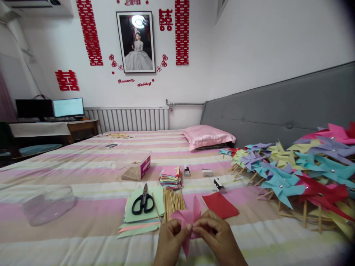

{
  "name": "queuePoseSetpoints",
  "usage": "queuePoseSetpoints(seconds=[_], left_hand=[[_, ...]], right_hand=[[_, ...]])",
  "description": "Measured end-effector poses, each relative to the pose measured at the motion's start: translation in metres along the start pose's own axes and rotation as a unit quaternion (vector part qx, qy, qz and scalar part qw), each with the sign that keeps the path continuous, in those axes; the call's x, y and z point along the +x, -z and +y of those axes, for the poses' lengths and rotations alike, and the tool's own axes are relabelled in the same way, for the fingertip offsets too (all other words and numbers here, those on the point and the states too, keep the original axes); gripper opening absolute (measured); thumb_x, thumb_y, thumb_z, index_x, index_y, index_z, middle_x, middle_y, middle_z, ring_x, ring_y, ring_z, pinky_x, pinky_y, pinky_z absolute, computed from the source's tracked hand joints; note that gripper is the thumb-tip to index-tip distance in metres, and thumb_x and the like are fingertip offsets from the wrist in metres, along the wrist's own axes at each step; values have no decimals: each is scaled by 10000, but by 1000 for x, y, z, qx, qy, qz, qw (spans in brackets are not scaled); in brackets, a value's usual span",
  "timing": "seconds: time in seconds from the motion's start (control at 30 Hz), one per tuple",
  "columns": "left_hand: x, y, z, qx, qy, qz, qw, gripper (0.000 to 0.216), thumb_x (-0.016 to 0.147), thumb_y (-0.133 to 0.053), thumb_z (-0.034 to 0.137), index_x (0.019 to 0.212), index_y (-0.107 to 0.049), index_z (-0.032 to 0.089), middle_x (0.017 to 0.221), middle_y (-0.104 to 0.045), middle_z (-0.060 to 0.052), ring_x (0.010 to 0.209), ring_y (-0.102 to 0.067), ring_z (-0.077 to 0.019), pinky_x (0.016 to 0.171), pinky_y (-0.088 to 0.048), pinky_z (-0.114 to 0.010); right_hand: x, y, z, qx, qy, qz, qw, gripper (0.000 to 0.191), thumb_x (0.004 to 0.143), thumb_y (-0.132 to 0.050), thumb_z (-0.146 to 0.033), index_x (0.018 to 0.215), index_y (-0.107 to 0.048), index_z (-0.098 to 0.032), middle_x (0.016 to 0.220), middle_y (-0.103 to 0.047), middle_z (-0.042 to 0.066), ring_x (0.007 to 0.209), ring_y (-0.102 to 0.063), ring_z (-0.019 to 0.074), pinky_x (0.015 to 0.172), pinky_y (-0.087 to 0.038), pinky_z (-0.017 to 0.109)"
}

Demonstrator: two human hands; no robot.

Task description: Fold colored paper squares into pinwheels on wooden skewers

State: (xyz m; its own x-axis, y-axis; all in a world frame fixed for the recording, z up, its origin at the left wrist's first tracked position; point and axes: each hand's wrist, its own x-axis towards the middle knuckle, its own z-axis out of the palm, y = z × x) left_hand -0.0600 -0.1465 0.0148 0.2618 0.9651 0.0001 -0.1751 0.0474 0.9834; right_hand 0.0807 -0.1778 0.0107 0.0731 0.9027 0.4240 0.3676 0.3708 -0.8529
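Observation:
A pink paper pinwheel (194,208) is held up low in the middle of the view, its blades folded toward the centre. My left hand (172,236) pinches it from the left, thumb near its centre. From the right, my right hand (213,231) grips it with closed fingers. Whatever lies under the fingertips at the centre is hidden. Just behind the pinwheel are a bundle of thin wooden sticks (173,199) and, to the right, red paper squares (222,205). Black-handled scissors (143,201) rest on a stack of pale green and coloured paper (135,225) to the left.
Finished pinwheels (283,184) are heaped along the right by the grey headboard (277,99). Small coloured papers (170,176), small boxes (206,172) and a purple-sided box (138,168) stand farther back. A clear plastic container (50,207) sits left; a pink pillow (209,136) lies behind.

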Motion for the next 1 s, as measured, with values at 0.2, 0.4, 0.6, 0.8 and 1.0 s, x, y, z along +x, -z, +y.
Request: queuePoseSetpoints(seconds=[0.2, 0.4, 0.6, 0.8, 1.0], left_hand=[[0, 1, -1, 46, -18, 8, 999, 346, 518, -732, 430, 478, -588, 118, 433, -478, 16, 433, -388, -85, 445, -270, -201], [-3, -2, 2, 78, -45, 21, 996, 355, 556, -699, 459, 476, -602, 126, 430, -455, 21, 437, -388, -92, 448, -286, -204], [-3, -2, -2, 78, -53, 27, 995, 358, 588, -679, 439, 452, -549, 135, 436, -417, 31, 439, -359, -88, 445, -263, -205], [-2, -4, -2, 57, -60, 17, 996, 362, 586, -683, 433, 465, -522, 132, 454, -411, 40, 457, -347, -80, 454, -268, -194], [-5, -5, 2, 51, -57, 4, 997, 284, 603, -694, 367, 533, -597, 109, 504, -509, 1, 504, -428, -106, 493, -326, -204]], right_hand=[[-1, 1, -3, 8, -4, 3, 1000, 225, 747, -591, -379, 670, -678, -187, 645, -520, 10, 587, -518, 141, 519, -400, 219], [-2, -3, -6, 16, -16, 15, 1000, 217, 755, -582, -356, 647, -646, -180, 655, -533, 19, 585, -517, 140, 508, -412, 213], [-1, -8, 6, -61, 2, 131, 989, 218, 632, -684, -354, 653, -529, -202, 609, -520, -21, 543, -465, 136, 522, -416, 230], [-1, -7, 4, 52, -49, 81, 994, 397, 665, -642, -337, 1007, -541, -163, 921, -643, 87, 866, -594, 232, 763, -470, 320], [0, -7, -4, 58, -56, 22, 996, 255, 721, -581, -370, 805, -658, -142, 775, -670, 76, 785, -608, 242, 736, -475, 333]])
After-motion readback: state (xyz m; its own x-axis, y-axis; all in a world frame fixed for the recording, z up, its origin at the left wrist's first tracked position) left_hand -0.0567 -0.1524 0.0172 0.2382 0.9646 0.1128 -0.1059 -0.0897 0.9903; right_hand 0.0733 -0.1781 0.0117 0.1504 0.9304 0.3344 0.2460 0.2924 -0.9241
